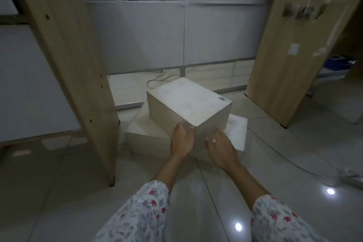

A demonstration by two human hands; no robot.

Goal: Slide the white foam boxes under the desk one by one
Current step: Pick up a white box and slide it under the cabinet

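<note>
In the head view, a white foam box (pixel 188 102) is lying turned on a second, flatter foam box (pixel 236 133) on the tiled floor (pixel 78 192), between two wooden bench panels (pixel 64 61). Its long axis is running near-left to far-right, one corner pointing near. A small sticker (pixel 222 98) is sitting at the right corner, unreadable. The left hand (pixel 181 140) and right hand (pixel 222 148) are pressing spread, flat grips against the near faces, enclosing nothing.

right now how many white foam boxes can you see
2. The upper box sits skewed on the flatter lower box on the floor between the desk panels. Both hands press its near corner. More may be hidden behind.
</note>
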